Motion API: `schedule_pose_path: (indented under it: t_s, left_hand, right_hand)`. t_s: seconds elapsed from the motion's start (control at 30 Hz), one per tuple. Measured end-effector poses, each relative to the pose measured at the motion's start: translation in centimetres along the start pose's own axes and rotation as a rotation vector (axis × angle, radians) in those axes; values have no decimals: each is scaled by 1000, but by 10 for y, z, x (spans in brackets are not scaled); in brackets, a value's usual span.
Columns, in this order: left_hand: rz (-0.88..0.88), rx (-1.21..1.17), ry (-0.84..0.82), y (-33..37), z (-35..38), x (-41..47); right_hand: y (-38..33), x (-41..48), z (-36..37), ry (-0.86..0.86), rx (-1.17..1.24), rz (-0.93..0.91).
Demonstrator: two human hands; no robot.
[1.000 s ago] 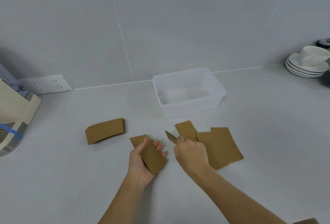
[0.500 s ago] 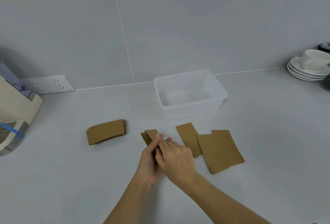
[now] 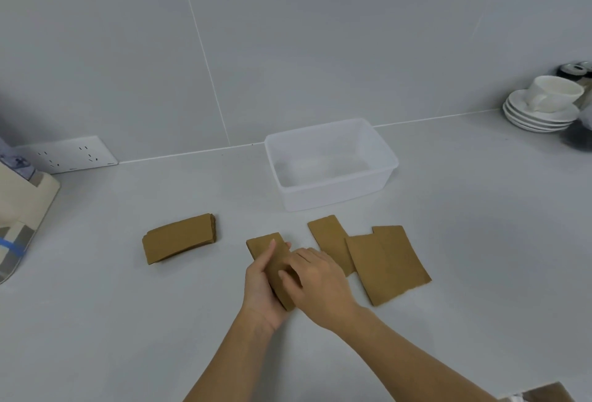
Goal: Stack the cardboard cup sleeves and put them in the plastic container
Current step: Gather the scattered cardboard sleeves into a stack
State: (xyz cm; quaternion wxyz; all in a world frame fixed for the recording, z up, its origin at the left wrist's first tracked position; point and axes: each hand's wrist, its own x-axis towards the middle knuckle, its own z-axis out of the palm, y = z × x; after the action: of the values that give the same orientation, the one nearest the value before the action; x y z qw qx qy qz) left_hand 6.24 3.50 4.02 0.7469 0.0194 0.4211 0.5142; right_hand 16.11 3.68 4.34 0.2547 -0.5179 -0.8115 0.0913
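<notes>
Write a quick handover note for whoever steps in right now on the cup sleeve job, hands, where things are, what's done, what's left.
Left hand: holding a small stack of sleeves.
Right hand: resting on that stack, squaring it.
Finished pile lies on the counter to the left.
Three loose sleeves lie flat, overlapping, to the right.
Plastic container behind them is empty.
Left: gather loose sleeves, merge stacks, put all in the container.

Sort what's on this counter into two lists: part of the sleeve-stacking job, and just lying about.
Job:
plastic container, empty
held sleeves, in left hand, right hand on top
stacked sleeves
loose sleeves

Lying about:
cup
saucers
wall socket
</notes>
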Motion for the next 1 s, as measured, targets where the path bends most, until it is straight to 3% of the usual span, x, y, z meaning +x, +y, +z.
schedule_pose_path:
  t_s: [0.23,0.4,0.5,0.63,1.0]
  left_hand:
    - [-14,17,-54,-12,17,11]
    - [0,-47,-106,-19,28,18]
    - [-1,-81,-122,-22,32,23]
    - [1,-67,-99,-25,35,28]
    - [-19,-31,-53,-30,31,30]
  right_hand:
    - [25,-5,-19,18,-3,102]
    - [48,-14,-34,48,-102,285]
    - [65,-23,-37,10,-237,438]
    - [81,-39,-40,-170,-251,610]
    - [81,-48,-38,-195,-201,577]
